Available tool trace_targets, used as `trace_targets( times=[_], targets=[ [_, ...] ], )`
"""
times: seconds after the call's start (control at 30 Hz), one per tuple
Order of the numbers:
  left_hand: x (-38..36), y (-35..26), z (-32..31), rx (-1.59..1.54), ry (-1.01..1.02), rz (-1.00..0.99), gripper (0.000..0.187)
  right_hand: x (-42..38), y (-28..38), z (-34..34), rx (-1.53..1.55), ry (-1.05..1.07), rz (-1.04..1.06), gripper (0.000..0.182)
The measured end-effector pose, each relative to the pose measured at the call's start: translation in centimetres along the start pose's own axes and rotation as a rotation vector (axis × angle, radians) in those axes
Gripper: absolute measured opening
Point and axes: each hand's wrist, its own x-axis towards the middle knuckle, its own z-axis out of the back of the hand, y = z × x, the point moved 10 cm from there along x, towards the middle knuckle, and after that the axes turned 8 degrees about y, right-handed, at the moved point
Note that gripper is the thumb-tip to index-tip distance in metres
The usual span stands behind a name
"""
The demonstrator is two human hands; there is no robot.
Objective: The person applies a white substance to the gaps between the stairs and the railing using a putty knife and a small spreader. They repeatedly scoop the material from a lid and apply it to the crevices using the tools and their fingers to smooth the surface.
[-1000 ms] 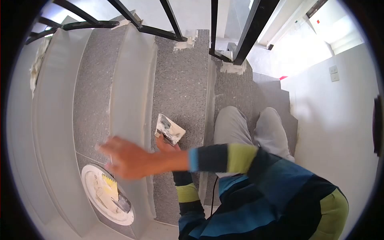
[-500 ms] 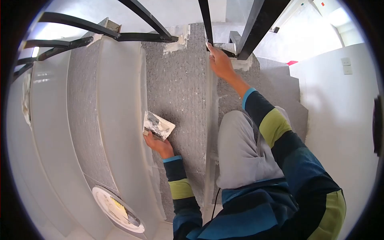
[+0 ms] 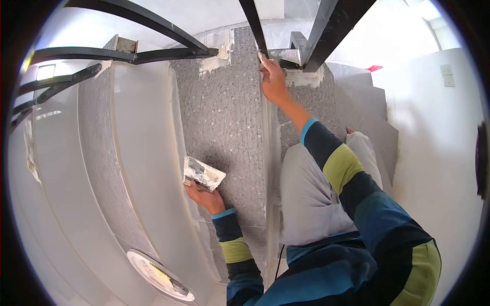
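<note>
My left hand [image 3: 206,200] is closed around a plastering trowel [image 3: 204,172], its flat rectangular plate smeared with white and grey paste. The trowel is held over the speckled grey stair tread [image 3: 222,117], near its left edge. Farther up, my right hand [image 3: 274,84] reaches to the tread's edge at the foot of a black metal baluster [image 3: 253,23]. Its fingers are curled together, with a whitish tip in front of them; what they grip, if anything, I cannot make out.
A thick black post [image 3: 337,35] and curved black rails [image 3: 148,23] rise at the far ends of the treads. White paste [image 3: 214,61] surrounds a rail foot. A round white lid-like tray [image 3: 161,275] with a yellow-handled tool sits at lower left. A white wall stands right.
The view has shifted slightly, and the stairs sit a little differently in it. My right hand stays by the baluster foot with its fingers slightly more curled; my left hand still holds the trowel.
</note>
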Motion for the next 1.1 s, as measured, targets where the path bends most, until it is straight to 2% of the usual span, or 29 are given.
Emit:
trace_targets(
  times=[0.07, 0.13, 0.23, 0.27, 0.33, 0.37, 0.43, 0.47, 0.53, 0.57, 0.63, 0.67, 0.7, 0.77, 0.83, 0.9, 1.03, 1.1],
  targets=[
    [-0.1, 0.0, -0.1, -0.001, -0.002, 0.016, 0.054, -0.1, 1.4, 0.5, 0.009, -0.014, 0.033, 0.045],
    [-0.2, 0.1, 0.1, 0.001, -0.018, 0.023, 0.054, 0.0, 2.6, 0.6, -0.217, 0.036, 0.056, 0.044],
    [-0.3, 0.0, 0.0, -0.002, -0.03, 0.023, 0.052, -0.2, 4.0, 1.0, -0.281, -0.001, 0.152, 0.041],
    [-0.3, 0.0, 0.0, -0.003, -0.034, 0.021, 0.052, -0.2, 3.8, 1.0, -0.28, 0.003, 0.154, 0.041],
    [-0.2, -0.1, -0.1, -0.011, -0.019, -0.006, 0.05, -0.2, 2.9, 3.1, -0.125, -0.164, 0.117, 0.033],
    [-0.1, -0.1, 0.3, -0.019, -0.034, -0.014, 0.05, 0.3, 2.9, 3.3, -0.119, -0.15, 0.129, 0.033],
    [0.1, 0.1, 0.3, -0.016, 0.015, -0.039, 0.047, 1.7, -0.2, 4.9, 0.064, -0.207, -0.127, 0.026],
    [0.0, 0.0, 0.4, -0.028, -0.006, -0.038, 0.047, 2.9, 0.0, 5.1, 0.059, -0.184, -0.119, 0.026],
    [-0.2, 0.2, 0.5, -0.028, -0.048, 0.014, 0.044, 5.8, -0.6, 5.4, 0.336, -0.134, -0.186, 0.031],
    [-0.2, 0.4, 0.9, -0.043, -0.065, 0.014, 0.044, 7.1, 0.0, 5.6, 0.329, -0.114, -0.178, 0.031],
    [0.2, 0.0, 0.5, -0.011, 0.002, -0.064, 0.041, 8.8, -1.8, 5.1, 0.363, -0.069, -0.455, 0.039],
    [0.3, -0.2, 0.3, -0.029, -0.014, -0.068, 0.041, 9.7, -2.6, 4.8, 0.28, 0.012, -0.538, 0.044],
    [0.2, -0.4, 0.1, -0.055, -0.027, -0.072, 0.039, 10.9, -2.9, 4.7, 0.267, 0.03, -0.526, 0.044],
    [0.1, -0.3, 0.3, -0.094, -0.049, -0.068, 0.037, 11.6, -3.3, 3.6, 0.136, 0.222, -0.724, 0.046],
    [0.1, -0.1, 0.6, -0.084, -0.065, -0.04, 0.031, 12.8, -2.8, 3.2, 0.034, 0.31, -0.711, 0.05],
    [-0.2, -0.4, 0.2, -0.099, -0.094, -0.039, 0.029, 13.3, -3.0, 1.3, -0.108, 0.603, -0.73, 0.062],
    [-0.1, -0.9, 0.0, -0.086, -0.067, -0.075, 0.029, 13.1, -2.1, 0.3, -0.171, 0.694, -0.761, 0.074],
    [-0.1, -0.8, 0.1, -0.086, -0.077, -0.073, 0.029, 12.6, -2.4, 0.0, -0.1, 0.701, -0.84, 0.083]
  ],
)
